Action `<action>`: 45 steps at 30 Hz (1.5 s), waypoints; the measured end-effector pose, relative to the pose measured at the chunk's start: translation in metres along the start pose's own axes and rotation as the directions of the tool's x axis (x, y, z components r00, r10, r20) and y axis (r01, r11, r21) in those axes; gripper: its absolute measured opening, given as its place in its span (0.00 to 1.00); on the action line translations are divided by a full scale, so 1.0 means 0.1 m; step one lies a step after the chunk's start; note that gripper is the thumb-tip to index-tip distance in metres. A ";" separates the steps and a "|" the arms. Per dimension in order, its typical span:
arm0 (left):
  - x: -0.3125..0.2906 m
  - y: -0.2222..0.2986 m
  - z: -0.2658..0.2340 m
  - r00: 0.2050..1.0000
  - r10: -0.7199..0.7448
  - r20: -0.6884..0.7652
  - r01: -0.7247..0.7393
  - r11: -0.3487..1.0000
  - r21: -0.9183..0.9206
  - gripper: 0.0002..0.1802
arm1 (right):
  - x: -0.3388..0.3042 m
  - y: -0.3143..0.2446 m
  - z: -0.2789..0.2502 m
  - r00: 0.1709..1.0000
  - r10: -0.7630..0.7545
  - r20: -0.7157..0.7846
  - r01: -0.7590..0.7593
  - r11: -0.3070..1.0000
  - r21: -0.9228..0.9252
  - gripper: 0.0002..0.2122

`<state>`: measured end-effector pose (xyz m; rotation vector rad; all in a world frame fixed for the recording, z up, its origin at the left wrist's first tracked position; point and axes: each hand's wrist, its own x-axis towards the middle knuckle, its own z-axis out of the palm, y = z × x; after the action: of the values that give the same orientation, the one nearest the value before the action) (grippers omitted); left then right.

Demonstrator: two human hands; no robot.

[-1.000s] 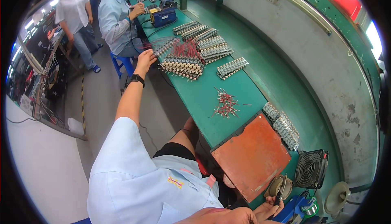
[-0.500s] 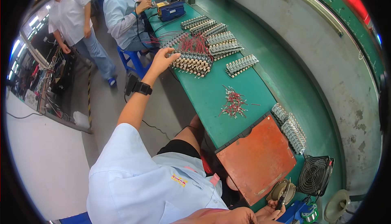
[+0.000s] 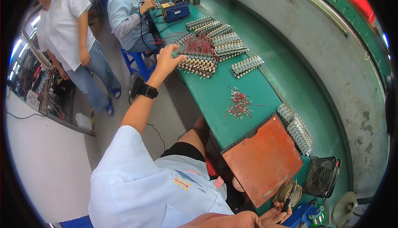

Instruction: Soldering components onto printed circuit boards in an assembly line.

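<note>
My left hand (image 3: 167, 61) reaches out at the near left end of a stack of circuit boards (image 3: 198, 65) lined with rows of tan round parts. Its fingers are spread, the thumb side close to or touching the stack's end. Thin red wires (image 3: 198, 45) rise in a tangle behind that stack. At the lower right, my right hand (image 3: 273, 216) is closed round a soldering iron (image 3: 287, 203) with a black handle, its metal tip pointing up. The tip stands by a round tan dish (image 3: 285, 194). My fingers there are partly hidden at the picture's edge.
On the green table (image 3: 211, 99) lie short red wires (image 3: 239, 103), more boards (image 3: 247, 66) and an orange-red panel (image 3: 265, 161). A black fan (image 3: 322, 178) and solder spool (image 3: 317, 217) stand lower right. A seated co-worker (image 3: 128, 16) and a walking person (image 3: 68, 29) are at left.
My left hand's fingers have lifted and spread at the stack's end. The walking person has come closer. My right hand stays in place with the soldering iron.
</note>
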<state>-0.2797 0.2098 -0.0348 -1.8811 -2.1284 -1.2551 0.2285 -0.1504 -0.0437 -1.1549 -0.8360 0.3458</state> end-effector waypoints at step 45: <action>-1.49 2.22 -0.14 0.503 0.699 0.508 -0.348 0.702 -0.622 0.18 | 0.03 -0.14 0.27 0.997 0.077 -0.008 -0.076 0.988 0.135 0.27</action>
<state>-0.0587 0.0670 0.0158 -3.3553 -1.1390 -0.9596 0.2081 -0.1368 -0.0255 -1.0636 -0.7468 0.4513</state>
